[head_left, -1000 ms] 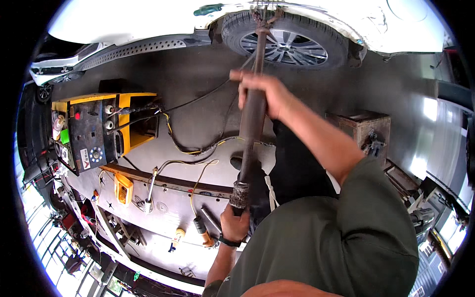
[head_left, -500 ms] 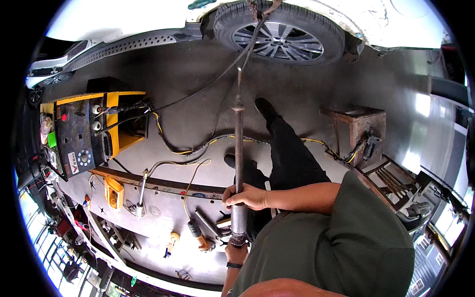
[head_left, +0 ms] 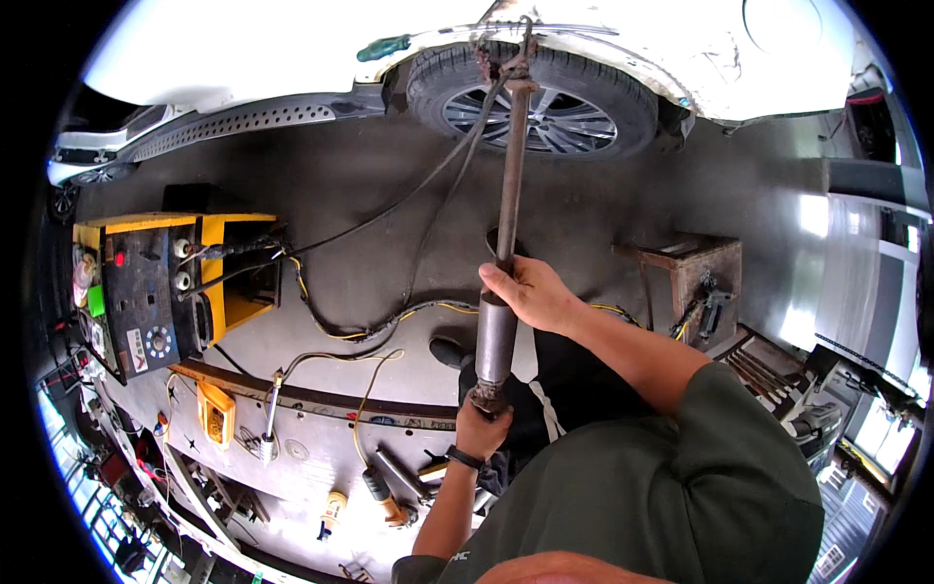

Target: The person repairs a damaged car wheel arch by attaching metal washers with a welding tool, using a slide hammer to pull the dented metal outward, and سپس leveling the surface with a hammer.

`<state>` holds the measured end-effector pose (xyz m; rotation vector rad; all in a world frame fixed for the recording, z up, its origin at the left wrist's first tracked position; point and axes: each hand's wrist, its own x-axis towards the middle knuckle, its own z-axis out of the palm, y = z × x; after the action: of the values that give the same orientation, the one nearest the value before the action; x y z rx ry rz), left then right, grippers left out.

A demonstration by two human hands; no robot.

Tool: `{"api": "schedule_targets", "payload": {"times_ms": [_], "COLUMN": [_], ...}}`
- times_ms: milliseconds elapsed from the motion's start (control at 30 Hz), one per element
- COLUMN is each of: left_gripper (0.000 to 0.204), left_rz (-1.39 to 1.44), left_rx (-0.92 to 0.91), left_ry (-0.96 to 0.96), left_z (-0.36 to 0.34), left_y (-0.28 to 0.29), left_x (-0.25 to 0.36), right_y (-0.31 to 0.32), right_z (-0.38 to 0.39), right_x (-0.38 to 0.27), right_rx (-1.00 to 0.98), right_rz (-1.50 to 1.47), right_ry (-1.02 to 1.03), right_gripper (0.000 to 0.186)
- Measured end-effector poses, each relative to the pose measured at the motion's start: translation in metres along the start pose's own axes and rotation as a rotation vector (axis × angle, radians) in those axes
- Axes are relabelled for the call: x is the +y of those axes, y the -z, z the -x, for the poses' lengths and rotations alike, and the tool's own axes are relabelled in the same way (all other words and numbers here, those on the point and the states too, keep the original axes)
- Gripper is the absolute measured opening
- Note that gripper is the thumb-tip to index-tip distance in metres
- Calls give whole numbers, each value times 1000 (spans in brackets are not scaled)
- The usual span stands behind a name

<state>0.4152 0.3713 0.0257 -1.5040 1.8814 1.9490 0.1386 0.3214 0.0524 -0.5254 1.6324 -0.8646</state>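
Observation:
Both of my hands are on a long steel slide hammer (head_left: 497,341). My left hand (head_left: 484,430) is closed around its rear handle, with a dark band on the wrist. Further up, my right hand (head_left: 537,295) grips it where the rod meets the front of the thick cylindrical weight. The rod's hooked far end overlaps the edge of the white car body (head_left: 642,73) above the wheel (head_left: 535,107). Whether the hook catches there, I cannot tell. Dark cables hang down from that spot.
A yellow and black machine (head_left: 156,292) with knobs stands left, its cables crossing the floor. A workbench (head_left: 282,487) holds a yellow-handled power tool (head_left: 384,496), a yellow box (head_left: 216,414) and other tools. A brown metal stand (head_left: 691,277) is at right.
The slide hammer has moved forward and up, its tip now over the wheel arch instead of short of the wheel. Both hands travelled with it, the right one ending at the weight's front.

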Motion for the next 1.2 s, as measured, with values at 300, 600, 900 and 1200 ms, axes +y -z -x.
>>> {"api": "schedule_targets", "payload": {"times_ms": [300,600,900,1200], "left_gripper": [19,23,18,11], "left_rz": [192,549,657,415], "left_rx": [-198,-459,-500,-306], "left_ry": [150,444,452,428], "left_z": [-15,-3,30,80], "left_y": [-14,-4,27,52], "left_x": [-7,-11,16,83], "right_y": [15,11,-15,9], "right_z": [-2,-4,7,-11], "right_x": [-16,-16,-19,-81], "right_rx": [46,11,-328,-282], "right_rz": [160,80,-858,-728], "right_ry": [76,7,-115,-16], "right_gripper": [61,49,25,57]}}
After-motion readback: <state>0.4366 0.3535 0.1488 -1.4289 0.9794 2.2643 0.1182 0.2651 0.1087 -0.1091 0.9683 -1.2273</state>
